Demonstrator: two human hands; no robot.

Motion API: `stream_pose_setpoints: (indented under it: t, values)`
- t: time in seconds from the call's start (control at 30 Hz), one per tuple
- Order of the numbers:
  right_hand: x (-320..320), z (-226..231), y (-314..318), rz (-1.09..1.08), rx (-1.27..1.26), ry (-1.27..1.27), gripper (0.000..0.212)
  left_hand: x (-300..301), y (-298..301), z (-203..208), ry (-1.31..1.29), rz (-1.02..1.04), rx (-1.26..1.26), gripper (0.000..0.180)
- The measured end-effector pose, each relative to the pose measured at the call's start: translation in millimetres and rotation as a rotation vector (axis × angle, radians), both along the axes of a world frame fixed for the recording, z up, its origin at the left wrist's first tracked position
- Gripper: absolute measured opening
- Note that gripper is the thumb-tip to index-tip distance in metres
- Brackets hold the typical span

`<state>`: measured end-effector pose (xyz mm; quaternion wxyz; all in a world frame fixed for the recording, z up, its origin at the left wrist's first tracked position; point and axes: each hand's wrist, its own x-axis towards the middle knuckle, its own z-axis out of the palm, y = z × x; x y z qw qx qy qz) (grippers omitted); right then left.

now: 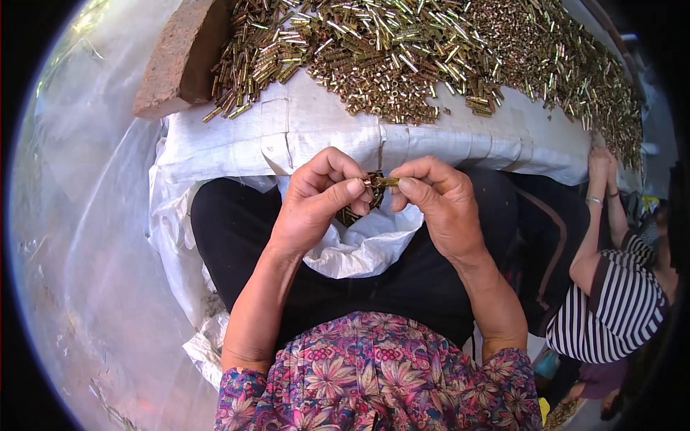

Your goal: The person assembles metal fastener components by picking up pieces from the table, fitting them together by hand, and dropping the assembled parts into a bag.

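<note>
My left hand (318,197) and my right hand (444,208) meet above my lap, thumbs and fingertips pinched close together. Between the right thumb and forefinger is a short brass-coloured metal sleeve (388,182), lying level and pointing toward the left hand. The left fingertips pinch a small shiny metal piece (368,182) at the sleeve's other end; its shape is mostly hidden by the fingers. Directly below the hands, a white woven sack (359,251) gapes between my legs. Dark metal parts (348,215) show inside it, partly covered by the left fingers.
Ahead, a table covered in white sacking (323,133) bears a wide heap of brass-coloured sleeves and small rings (388,61). A brick-like block (176,65) bounds the heap at left. At right sits a co-worker in a striped top (611,309), hands at the table edge.
</note>
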<state>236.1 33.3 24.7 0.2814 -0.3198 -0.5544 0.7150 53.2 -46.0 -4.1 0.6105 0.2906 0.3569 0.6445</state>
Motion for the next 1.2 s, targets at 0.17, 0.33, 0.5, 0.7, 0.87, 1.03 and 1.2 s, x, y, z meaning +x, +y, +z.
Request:
stream_pose_setpoints:
  t: [0.17, 0.33, 0.5, 0.7, 0.87, 1.03, 1.2]
  values:
    - [-2, -2, -1, 0.001, 0.025, -0.008, 0.013, -1, 0, -1, 0.032, -0.013, -0.016, 0.010]
    - [-2, -4, 1, 0.038, 0.014, -0.006, 0.013, -3, -2, 3, 0.171, -0.012, 0.017, 0.010]
    - [4, -10, 2, 0.071, -0.338, 0.115, 0.012, -6, -3, 13, 0.379, -0.082, 0.076, 0.010]
    - [9, -10, 6, 0.262, -0.410, 0.106, 0.014, -11, -11, 14, 0.308, -0.202, 0.003, 0.016]
    - [13, -18, 2, 0.383, -0.638, 0.281, 0.015, -3, -11, 7, 0.035, -0.287, 0.081, 0.018]
    - [17, -22, 0, 0.387, -0.664, 0.366, 0.016, 2, -7, 5, 0.021, -0.315, 0.045, 0.016]
    - [30, -9, 26, 0.270, 0.083, -0.080, 0.018, -5, -5, -1, 0.208, -0.286, -0.061, 0.016]
